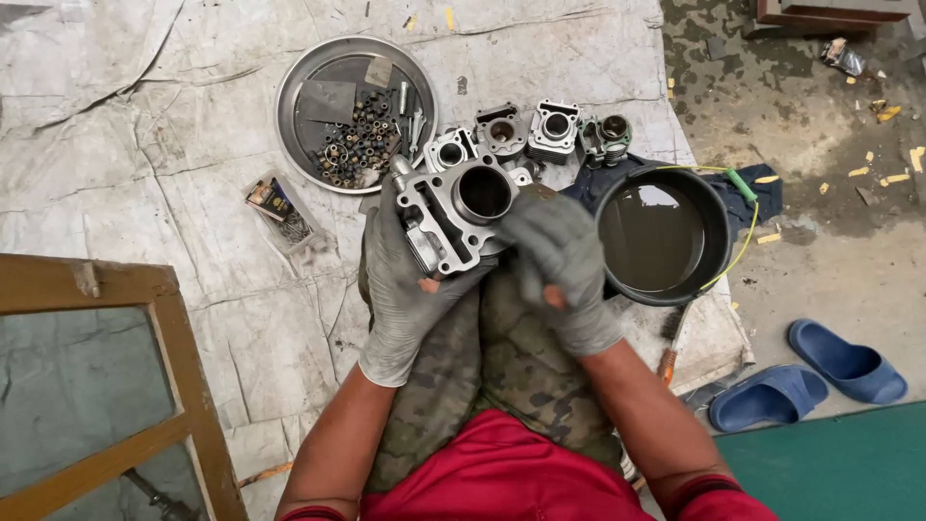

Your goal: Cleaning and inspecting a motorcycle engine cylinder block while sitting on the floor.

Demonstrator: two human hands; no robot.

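Gloved left hand [405, 275] is wrapping its fingers under and around the cylinder [461, 214], clamping it above the lap. Right hand [559, 260] is curling loosely against the cylinder's right edge; whether it is pinching anything cannot be told. The casting is looking heavy, rigid, probably oily; finned flanks are offering grip. Tray [299, 72] and bucket [719, 207] are lying beyond.

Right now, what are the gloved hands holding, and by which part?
The left hand grips a grey finned metal engine cylinder by its lower left side; the right hand touches its right edge.
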